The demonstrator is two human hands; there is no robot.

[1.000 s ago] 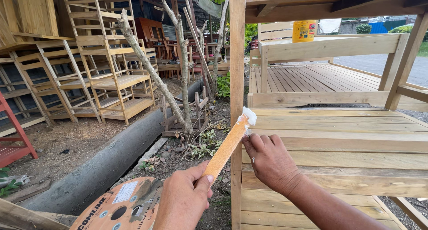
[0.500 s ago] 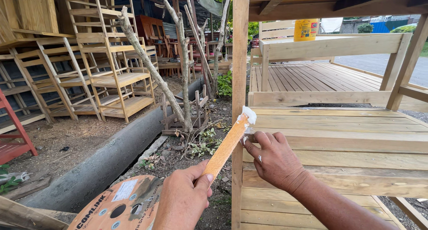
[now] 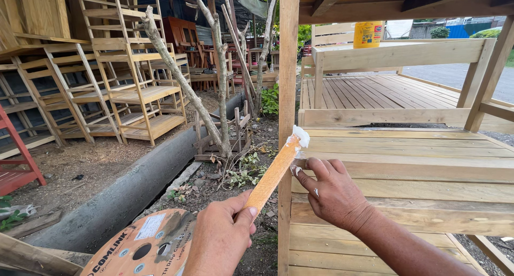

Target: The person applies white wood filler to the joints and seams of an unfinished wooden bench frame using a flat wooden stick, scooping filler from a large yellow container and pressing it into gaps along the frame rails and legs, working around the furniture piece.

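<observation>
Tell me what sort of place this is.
Probably an outdoor woodworking yard: unpainted wooden shelf racks stand on bare dirt, an unfinished pale plank bed frame fills the right, and the left hand holds a paste-tipped stick.

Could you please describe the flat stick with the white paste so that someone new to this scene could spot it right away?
Start at the tall wooden post at the corner of the slatted wooden bed frame. The flat orange-tan stick slants up against that post, its lower end held in the left hand, with the right hand beside it. Unlike the bare timber around it, its upper tip carries a blob of white paste.
</observation>
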